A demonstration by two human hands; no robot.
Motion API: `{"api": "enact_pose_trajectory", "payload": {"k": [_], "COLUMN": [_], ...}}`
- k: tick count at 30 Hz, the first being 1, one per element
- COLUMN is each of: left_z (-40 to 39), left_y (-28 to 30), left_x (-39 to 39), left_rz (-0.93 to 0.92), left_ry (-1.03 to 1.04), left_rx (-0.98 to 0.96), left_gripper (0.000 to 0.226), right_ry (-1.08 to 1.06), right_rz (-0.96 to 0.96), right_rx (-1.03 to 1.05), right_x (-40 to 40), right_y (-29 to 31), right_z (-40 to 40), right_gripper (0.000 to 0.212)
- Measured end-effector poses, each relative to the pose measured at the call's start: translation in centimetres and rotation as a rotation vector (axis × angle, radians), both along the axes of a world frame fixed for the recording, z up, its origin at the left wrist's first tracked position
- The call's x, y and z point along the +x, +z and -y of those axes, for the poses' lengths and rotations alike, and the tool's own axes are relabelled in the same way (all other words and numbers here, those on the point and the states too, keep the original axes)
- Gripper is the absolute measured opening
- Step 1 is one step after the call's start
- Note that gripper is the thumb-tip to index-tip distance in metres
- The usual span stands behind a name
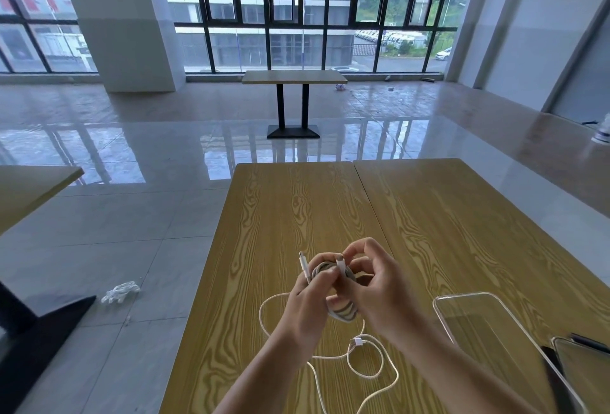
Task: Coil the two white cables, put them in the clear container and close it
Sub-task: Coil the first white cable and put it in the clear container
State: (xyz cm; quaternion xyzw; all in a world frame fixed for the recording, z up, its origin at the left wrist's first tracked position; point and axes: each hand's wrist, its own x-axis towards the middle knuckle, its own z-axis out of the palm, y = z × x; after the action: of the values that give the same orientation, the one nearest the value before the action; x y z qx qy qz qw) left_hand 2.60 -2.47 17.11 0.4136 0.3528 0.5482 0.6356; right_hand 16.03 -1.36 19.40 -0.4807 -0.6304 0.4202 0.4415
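1. Leftmost, off the table, a crumpled white bundle (120,291) lies on the glossy tiled floor; what it is I cannot tell.
2. Over the wood-grain table (274,215), the left hand (308,298) grips a coiled white cable (330,273), one plug sticking up.
3. Beside it, the right hand (379,288) pinches the coil's other plug (340,263) between fingertips.
4. Below both hands, the second white cable (363,361) sprawls in loose, thin loops on the table.
5. Risk: the springy coil could unwind if either grip slackens.
6. Rightmost, the clear container (478,324) sits open, smooth, rounded and hard to see, so its rim could catch a loop.
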Motion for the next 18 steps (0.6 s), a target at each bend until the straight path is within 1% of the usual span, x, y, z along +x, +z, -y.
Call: {"api": "enact_pose_trajectory", "payload": {"k": [4,7,9,12,15,18], "left_z": [0.1,0.1,0.1,0.2,0.2,0.1], "left_y": [-0.1,-0.3,-0.3,0.0,0.4,0.7], "left_x": [0.2,-0.1,-0.4,-0.6,-0.9,-1.0], "left_rz": [-0.009,0.014,0.008,-0.025,-0.032,0.019], "left_ry": [-0.017,0.007,0.026,0.004,-0.019,-0.026], "left_rx": [-0.012,-0.044,-0.052,-0.035,-0.01,-0.01], "left_gripper": [0.024,0.02,0.017,0.019,0.021,0.019], "right_ry": [-0.015,-0.108,-0.122,-0.129,-0.146,-0.145], "right_rz": [0.127,0.259,0.243,0.158,0.08,0.032], "right_rx": [0.266,0.409,0.4,0.346,0.328,0.278], "right_x": [-0.3,-0.2,0.0,0.3,0.3,0.2], "right_y": [-0.5,-0.8,-0.5,0.2,0.6,1.1], "right_z": [0.3,0.3,0.3,0.3,0.5,0.6], "right_gripper": [0.024,0.023,0.026,0.038,0.035,0.034]}}
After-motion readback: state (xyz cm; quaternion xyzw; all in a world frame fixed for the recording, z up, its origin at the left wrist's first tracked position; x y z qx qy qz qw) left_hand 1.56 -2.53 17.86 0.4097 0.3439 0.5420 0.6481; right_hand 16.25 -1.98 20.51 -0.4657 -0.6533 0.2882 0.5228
